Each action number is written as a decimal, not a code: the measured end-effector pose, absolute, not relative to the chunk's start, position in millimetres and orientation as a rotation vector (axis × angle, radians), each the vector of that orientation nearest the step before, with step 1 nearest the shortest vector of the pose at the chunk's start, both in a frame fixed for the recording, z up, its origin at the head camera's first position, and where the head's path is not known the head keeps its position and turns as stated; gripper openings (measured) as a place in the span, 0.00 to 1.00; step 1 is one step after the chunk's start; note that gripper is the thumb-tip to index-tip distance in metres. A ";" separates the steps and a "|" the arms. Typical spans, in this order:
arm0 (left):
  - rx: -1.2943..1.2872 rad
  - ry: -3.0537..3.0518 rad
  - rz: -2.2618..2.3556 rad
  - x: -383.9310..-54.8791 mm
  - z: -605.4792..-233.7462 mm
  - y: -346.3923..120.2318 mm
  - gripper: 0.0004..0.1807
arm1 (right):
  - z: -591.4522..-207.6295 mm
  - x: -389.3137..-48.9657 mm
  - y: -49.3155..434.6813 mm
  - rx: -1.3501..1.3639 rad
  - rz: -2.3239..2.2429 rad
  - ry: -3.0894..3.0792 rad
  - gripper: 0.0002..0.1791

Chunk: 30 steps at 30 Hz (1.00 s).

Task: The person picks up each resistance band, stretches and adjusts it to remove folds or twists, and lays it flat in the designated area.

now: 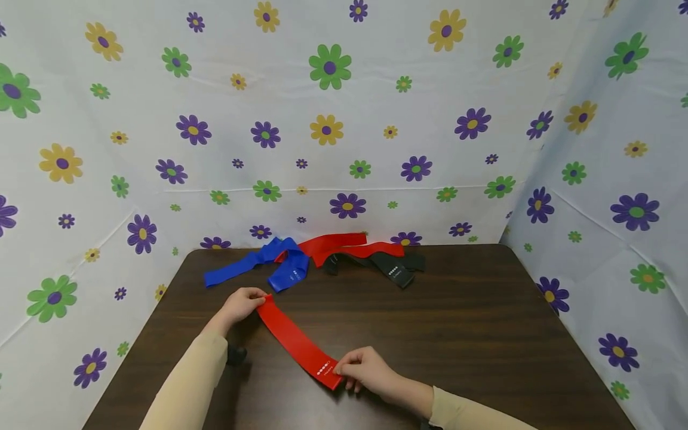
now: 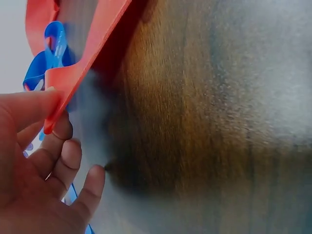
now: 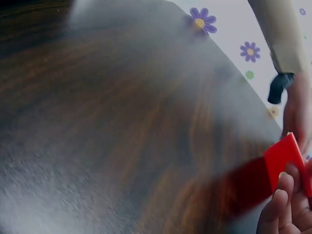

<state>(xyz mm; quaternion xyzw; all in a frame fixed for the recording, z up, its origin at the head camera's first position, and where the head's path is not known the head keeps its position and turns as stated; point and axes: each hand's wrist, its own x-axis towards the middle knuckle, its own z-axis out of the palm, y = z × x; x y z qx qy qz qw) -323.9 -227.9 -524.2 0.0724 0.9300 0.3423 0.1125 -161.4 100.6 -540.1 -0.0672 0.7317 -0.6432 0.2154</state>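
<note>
A flat red resistance band (image 1: 298, 341) stretches diagonally between both hands over the dark wooden table. My left hand (image 1: 243, 303) pinches its far end between thumb and fingers. In the left wrist view the other fingers of that left hand (image 2: 63, 165) are spread below the red band (image 2: 78, 73). At the near end, beside the white printed dots, my right hand (image 1: 368, 371) pinches the band's corner. The right wrist view has the right hand (image 3: 287, 204) at the lower right edge, gripping the red band (image 3: 282, 163), which casts a shadow on the table.
Along the table's back edge lie a blue band (image 1: 290, 269), another red band (image 1: 338, 242) and black bands (image 1: 395, 269), partly overlapping. Flower-printed white cloth (image 1: 371, 113) rises behind and beside the brown table (image 1: 457, 334).
</note>
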 end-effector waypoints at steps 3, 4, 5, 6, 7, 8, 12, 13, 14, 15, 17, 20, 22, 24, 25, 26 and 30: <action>0.239 2.733 0.947 -328.7 -524.6 -224.9 0.11 | -541.6 -156.7 95.4 -0.190 -1.784 1.979 0.05; 0.247 2.734 0.927 -330.1 -524.8 -224.0 0.12 | -542.4 -155.4 94.0 -0.194 -1.784 1.961 0.06; 0.253 2.734 0.909 -331.5 -524.9 -223.0 0.12 | -543.0 -154.1 92.5 -0.197 -1.781 1.943 0.06; 0.267 2.737 0.888 -332.7 -524.9 -221.9 0.13 | -543.8 -152.8 91.2 -0.198 -1.780 1.926 0.07; 0.263 2.742 0.867 -334.0 -525.2 -220.8 0.14 | -544.5 -151.8 89.8 -0.199 -1.775 1.910 0.07; 0.274 2.749 0.838 -335.0 -525.1 -219.5 0.15 | -545.5 -150.9 88.4 -0.205 -1.769 1.900 0.07; 0.314 2.769 0.735 -338.6 -525.1 -213.4 0.18 | -548.1 -148.4 82.4 -0.212 -1.748 1.843 0.06; 0.321 2.777 0.710 -339.7 -525.4 -212.2 0.19 | -548.6 -148.2 80.5 -0.217 -1.745 1.828 0.05; 0.335 2.784 0.689 -340.8 -525.6 -211.1 0.19 | -548.9 -148.2 78.4 -0.223 -1.743 1.816 0.05; 0.345 2.789 0.677 -342.0 -525.5 -210.0 0.20 | -549.1 -148.2 76.2 -0.221 -1.740 1.806 0.05; 0.371 2.805 0.649 -345.2 -526.1 -208.6 0.20 | -549.3 -147.8 71.8 -0.226 -1.739 1.800 0.06; 0.384 2.825 0.653 -347.6 -522.9 -210.3 0.19 | -549.5 -147.8 62.7 -0.232 -1.743 1.807 0.07; 0.384 2.835 0.671 -348.3 -518.4 -212.7 0.18 | -549.6 -147.8 56.5 -0.245 -1.745 1.805 0.07; 0.374 2.844 0.698 -348.4 -512.8 -215.4 0.15 | -549.2 -148.1 49.9 -0.262 -1.751 1.791 0.07; 0.366 2.848 0.709 -348.6 -510.0 -216.9 0.14 | -549.0 -148.2 46.9 -0.273 -1.757 1.781 0.07; 0.362 2.853 0.718 -349.4 -508.0 -219.0 0.12 | -548.5 -148.3 44.0 -0.280 -1.762 1.771 0.06; 0.337 2.873 0.755 -351.5 -502.7 -226.7 0.07 | -544.5 -148.9 33.1 -0.284 -1.806 1.743 0.07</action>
